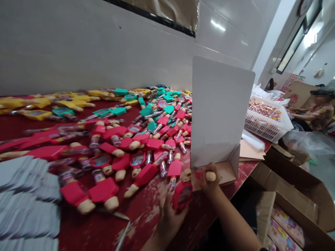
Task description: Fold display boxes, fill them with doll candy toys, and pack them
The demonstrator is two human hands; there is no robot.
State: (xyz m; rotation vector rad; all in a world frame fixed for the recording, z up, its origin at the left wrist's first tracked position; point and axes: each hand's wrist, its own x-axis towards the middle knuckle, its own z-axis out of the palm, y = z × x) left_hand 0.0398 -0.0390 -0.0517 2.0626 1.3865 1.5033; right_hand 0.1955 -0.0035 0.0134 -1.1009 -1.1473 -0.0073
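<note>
- Right hand (206, 179): fingers curled, pinching a beige knob (210, 176) on a red piece, just in front of the display box.
- Left hand (170, 218): fingers closed on a red windowed toy (182, 196), which stands tilted with a beige end at the top, just beside the right hand.
- Display box (220, 111): white card, upright on the tabletop, its tray base at 1 o'clock from the hands and touching the right hand's knob area.
- Tabletop (141, 223): red, with worn, scuffed paint.
- Loose toys (117, 139): red, teal and yellow, with clear tubes, heaped in rows from 9 to 12 o'clock of the hands.
- Grey cards (26, 198): overlapping stacks at the tabletop's left edge, 9 o'clock.
- Metal blade (113, 215): lying on the tabletop at 9 o'clock, near the toys.
- White crate (267, 118): full of wrapped sweets, at 2 o'clock.
- Co-worker (316, 111): seated beyond the crate, at 2 o'clock.
- Cardboard carton (293, 188): on the floor at 4 o'clock, holding pink packs (286, 225).
</note>
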